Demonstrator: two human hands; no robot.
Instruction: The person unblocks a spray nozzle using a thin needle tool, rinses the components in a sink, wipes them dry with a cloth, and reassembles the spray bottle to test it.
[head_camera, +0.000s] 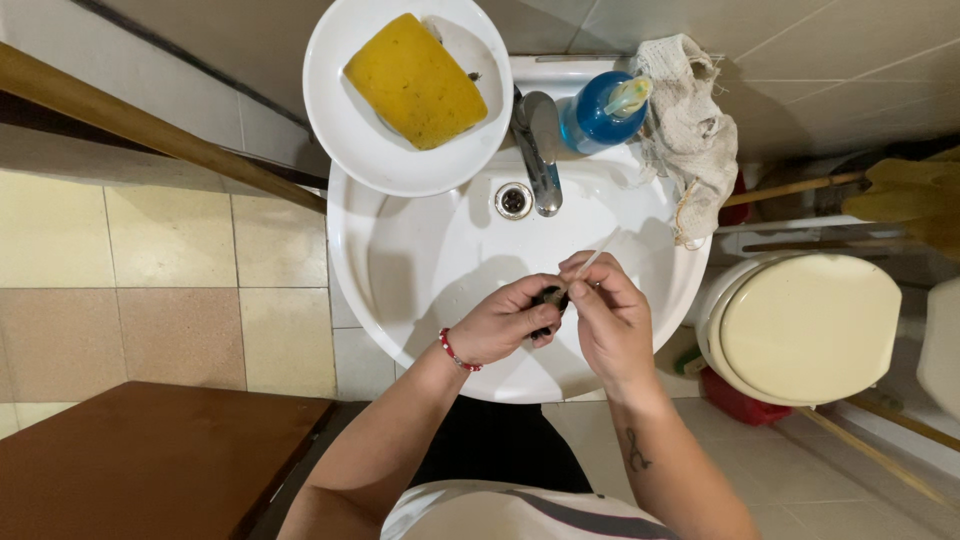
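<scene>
Over the white ceramic basin, left hand fingers clamp a small dark object; right hand fingertips pinch a thin pale stick; seemingly light, stiff, best gripped near its base.

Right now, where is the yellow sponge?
The yellow sponge lies in the white bowl at the sink's back left rim, left of the tap and blue soap bottle.

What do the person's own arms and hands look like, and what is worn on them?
Both forearms are bare, with no sleeves reaching them. The left hand has a red and white beaded bracelet at its wrist. The right hand wears nothing; its forearm carries a small dark tattoo. No rings are visible.
</scene>
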